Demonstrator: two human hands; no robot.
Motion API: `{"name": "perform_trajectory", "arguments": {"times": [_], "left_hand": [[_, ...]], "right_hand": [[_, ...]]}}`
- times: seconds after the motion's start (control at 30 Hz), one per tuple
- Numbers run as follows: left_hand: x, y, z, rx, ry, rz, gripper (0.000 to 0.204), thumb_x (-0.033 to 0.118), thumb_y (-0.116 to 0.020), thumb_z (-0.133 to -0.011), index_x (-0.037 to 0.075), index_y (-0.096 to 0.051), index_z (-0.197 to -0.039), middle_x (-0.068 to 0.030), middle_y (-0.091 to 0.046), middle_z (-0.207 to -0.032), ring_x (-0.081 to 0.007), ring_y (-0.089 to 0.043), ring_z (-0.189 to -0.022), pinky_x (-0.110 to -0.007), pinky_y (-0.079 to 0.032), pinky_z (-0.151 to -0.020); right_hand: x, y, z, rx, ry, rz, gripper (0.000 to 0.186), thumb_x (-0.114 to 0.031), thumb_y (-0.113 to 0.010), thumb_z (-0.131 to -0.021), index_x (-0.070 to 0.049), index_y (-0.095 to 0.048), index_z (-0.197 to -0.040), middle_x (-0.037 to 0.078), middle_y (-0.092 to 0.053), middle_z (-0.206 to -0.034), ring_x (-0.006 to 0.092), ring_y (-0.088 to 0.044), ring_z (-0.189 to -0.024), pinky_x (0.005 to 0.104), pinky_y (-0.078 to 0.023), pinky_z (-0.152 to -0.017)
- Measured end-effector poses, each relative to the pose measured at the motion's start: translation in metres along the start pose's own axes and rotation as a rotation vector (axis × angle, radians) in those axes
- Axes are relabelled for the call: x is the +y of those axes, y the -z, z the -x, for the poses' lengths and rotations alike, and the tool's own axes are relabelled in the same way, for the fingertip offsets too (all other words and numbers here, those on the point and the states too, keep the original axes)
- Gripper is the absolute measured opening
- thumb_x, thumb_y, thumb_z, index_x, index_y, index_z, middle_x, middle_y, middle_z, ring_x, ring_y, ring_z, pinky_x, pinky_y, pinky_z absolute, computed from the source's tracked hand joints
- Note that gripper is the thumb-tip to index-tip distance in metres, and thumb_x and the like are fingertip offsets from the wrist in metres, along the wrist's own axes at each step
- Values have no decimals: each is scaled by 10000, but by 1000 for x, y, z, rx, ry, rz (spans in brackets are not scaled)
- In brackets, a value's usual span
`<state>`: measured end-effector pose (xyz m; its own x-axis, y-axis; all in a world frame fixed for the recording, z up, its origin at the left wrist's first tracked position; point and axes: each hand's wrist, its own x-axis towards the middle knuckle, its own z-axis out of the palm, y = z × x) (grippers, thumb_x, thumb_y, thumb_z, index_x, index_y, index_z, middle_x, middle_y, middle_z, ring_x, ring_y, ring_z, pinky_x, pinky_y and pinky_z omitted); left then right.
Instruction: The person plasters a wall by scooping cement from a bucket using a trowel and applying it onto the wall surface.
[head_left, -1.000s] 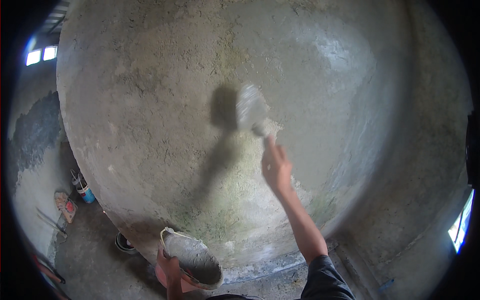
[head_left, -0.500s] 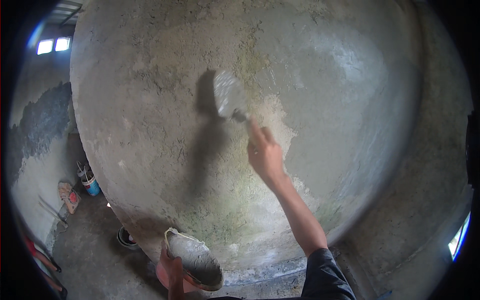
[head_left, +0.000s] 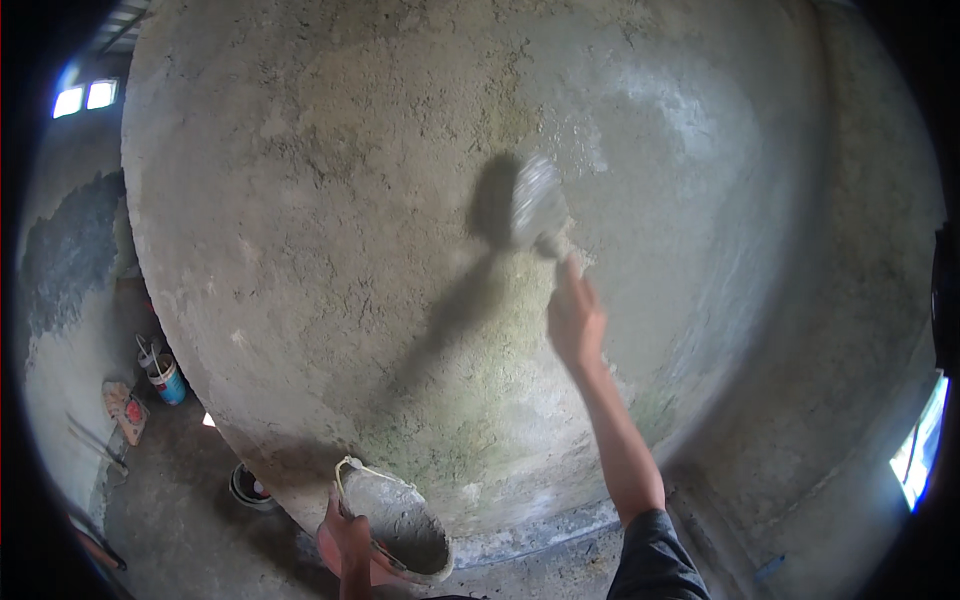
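A trowel (head_left: pixel 539 203) with a rounded metal blade is in my right hand (head_left: pixel 577 318), my fingers wrapped round its handle. Motion smears the blade, which is at the wall (head_left: pixel 330 250); I cannot tell whether it touches. Its shadow falls just to the left. Low in front of me, my left hand (head_left: pixel 346 532) grips the rim of a reddish bucket (head_left: pixel 440 575) that is tilted toward me. Grey wet mortar (head_left: pixel 405 525) lies inside, and a pale cord handle (head_left: pixel 345 463) loops over the top. Smooth grey plaster (head_left: pixel 690 220) covers the wall's right part; rough, patchy surface shows on the left.
On the floor at the left stand a blue-and-white bucket (head_left: pixel 167 378) and a dark bucket (head_left: pixel 248 487). A printed sack (head_left: pixel 127 410) leans by the left wall. Part of another person's limb (head_left: pixel 95 548) shows at the lower left edge. A ledge (head_left: pixel 545 545) runs along the wall's foot.
My right hand and the trowel have moved right across the wall, the shadow following. The left hand keeps its hold on the bucket. The view has shifted slightly.
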<state>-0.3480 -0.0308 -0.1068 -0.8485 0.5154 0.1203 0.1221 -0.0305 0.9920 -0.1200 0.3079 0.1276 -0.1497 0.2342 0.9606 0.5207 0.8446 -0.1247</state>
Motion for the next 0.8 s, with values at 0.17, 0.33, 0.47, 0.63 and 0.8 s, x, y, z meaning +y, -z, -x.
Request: {"name": "perform_trajectory", "arguments": {"times": [0.17,0.33,0.47,0.63,0.8], "left_hand": [[31,5,0,-102,50,-200,845,-141,-449,-612,-87,-367,-1452,-210,-573,-1299,-263,-567,-1196,-293,-406,-1034],[28,12,-3,-140,71,-265,857,-149,-447,-611,-70,-366,-1461,-213,-583,-1290,-255,-569,-1198,-284,-410,-1026],[51,10,10,-154,98,-268,850,-151,-453,-624,-67,-361,-1464,-206,-591,-1290,-252,-576,-1195,-272,-418,-1007],[39,4,25,-116,88,-516,755,85,-552,-725,198,-438,-1462,-123,-614,-1307,-348,-598,-1162,-427,-475,-973],[36,-11,42,-99,85,-343,817,-144,-451,-647,-71,-368,-1457,-202,-603,-1276,-249,-594,-1168,-279,-425,-1006]], "right_hand": [[-1,3,-46,120,-339,-38,674,39,-581,-833,-97,-427,-1474,254,-641,-1077,316,-690,-771,368,-604,-597],[-71,-16,-12,-140,62,-32,727,79,-590,-784,-88,-422,-1472,240,-645,-1004,294,-676,-689,360,-592,-482],[-54,-11,-28,26,-10,-68,728,70,-579,-786,-89,-418,-1478,214,-642,-949,283,-682,-731,361,-608,-547],[-28,11,-72,121,-341,-39,672,34,-550,-849,-120,-400,-1485,260,-625,-1162,343,-686,-934,394,-613,-725],[-62,3,-61,-166,-90,-109,675,24,-532,-846,-166,-412,-1484,229,-625,-1172,376,-676,-941,428,-585,-808]]}}
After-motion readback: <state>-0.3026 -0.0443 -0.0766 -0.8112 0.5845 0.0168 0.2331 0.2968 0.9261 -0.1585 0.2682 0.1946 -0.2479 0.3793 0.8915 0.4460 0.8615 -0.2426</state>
